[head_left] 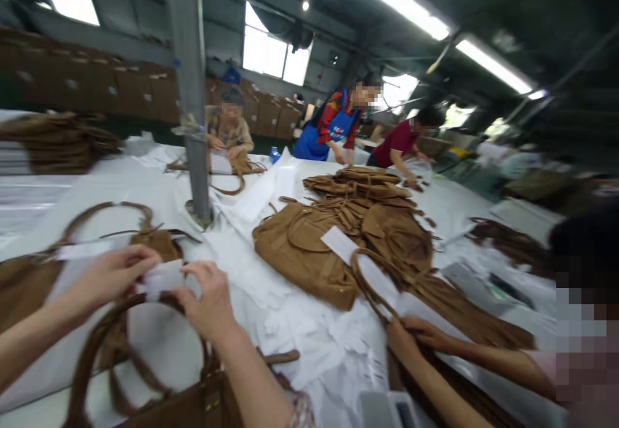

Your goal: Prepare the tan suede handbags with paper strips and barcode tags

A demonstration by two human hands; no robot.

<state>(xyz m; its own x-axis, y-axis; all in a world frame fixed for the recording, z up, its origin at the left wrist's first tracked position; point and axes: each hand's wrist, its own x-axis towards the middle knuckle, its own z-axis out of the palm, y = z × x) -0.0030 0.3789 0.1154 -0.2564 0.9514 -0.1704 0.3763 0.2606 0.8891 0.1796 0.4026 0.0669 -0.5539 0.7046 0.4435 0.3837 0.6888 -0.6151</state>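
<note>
A white paper sheet (pixel 167 277) is stretched between my two hands, just over the curved handle of a brown handbag (pixel 186 408). My left hand (pixel 120 273) pinches the sheet's left end, its fingertips closed together. Opposite it, my right hand (pixel 209 296) grips the right end with thumb and fingers, close against the handle. The handle rises in an arch and part of the sheet hangs down onto it. Behind my left arm lies another brown bag (pixel 29 280), with a looped handle and white paper on it.
A pile of brown bags (pixel 309 247) covers the middle of the table, with crumpled white paper (pixel 309 331) before it. A grey post (pixel 191 93) stands through the table. At right, a co-worker's hands (pixel 411 338) hold a bag handle. More people work beyond; cartons (pixel 87 86) line the wall.
</note>
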